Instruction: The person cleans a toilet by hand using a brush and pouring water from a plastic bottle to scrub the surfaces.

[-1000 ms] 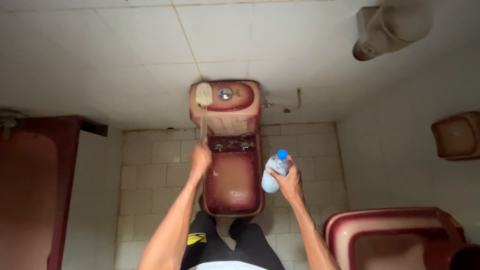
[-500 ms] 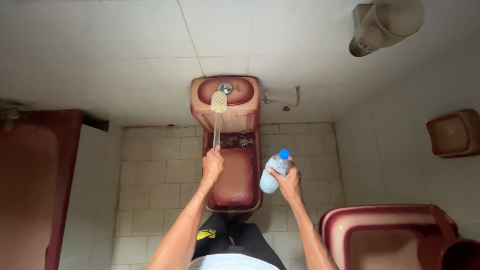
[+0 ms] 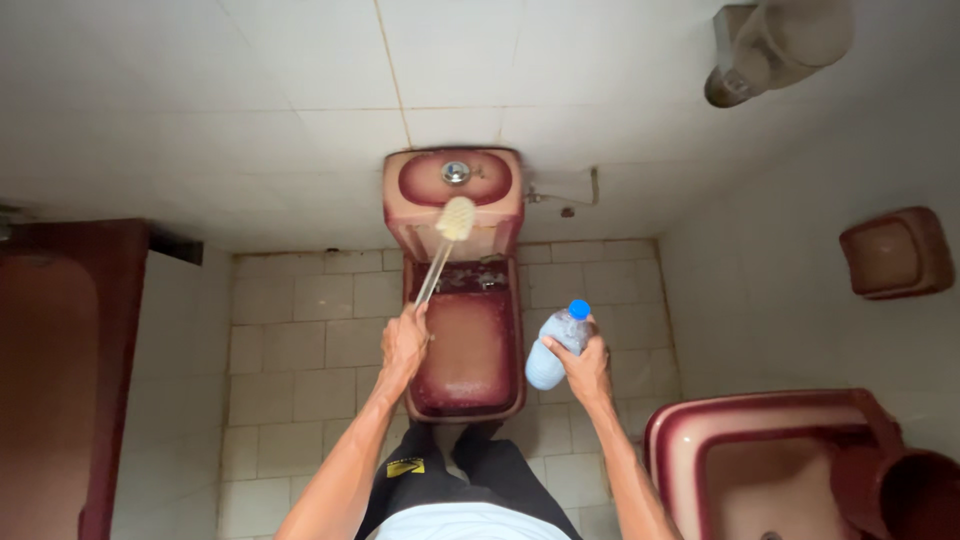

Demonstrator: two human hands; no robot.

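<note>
- Your left hand [image 3: 404, 342] has stayed clenched round the handle of the toilet brush [image 3: 440, 252], but the brush has swung — half a second ago its pale head sat up on the cistern lid beside the flush button, and now it has dropped to the front face of the cistern, leaning off to the right.
- Your right hand [image 3: 585, 362] is where it was, grasping the plastic bottle [image 3: 555, 344] by its lower half; the blue cap points up and away from you, and the bottle shows a pale bluish fill.
- Nearest to you are your dark trousers [image 3: 440, 480], standing just short of the front rim of the toilet [image 3: 465, 350].
- The brush handle runs from your left fist, over the left edge of the closed maroon seat lid, up to the bristle head, which is at the cistern [image 3: 452, 200] — I cannot tell whether the bristles press on it or hang just off it.
- The bottle hangs just beside the right edge of the seat lid, above the tiled floor [image 3: 300, 340], well apart from the brush head.
- At your lower right sits a maroon-rimmed basin [image 3: 690, 440] with a dark red bucket [image 3: 905, 495] at its far corner.
- At your left a dark red door [image 3: 60, 380] fills the edge of view.
- Further off, a chrome flush button [image 3: 456, 172] sits on the cistern lid, and a thin pipe [image 3: 575, 200] runs along the white wall to its right.
- High on the right wall are a maroon holder [image 3: 890, 252] and, beyond it, a pale fitting [image 3: 780, 45].
</note>
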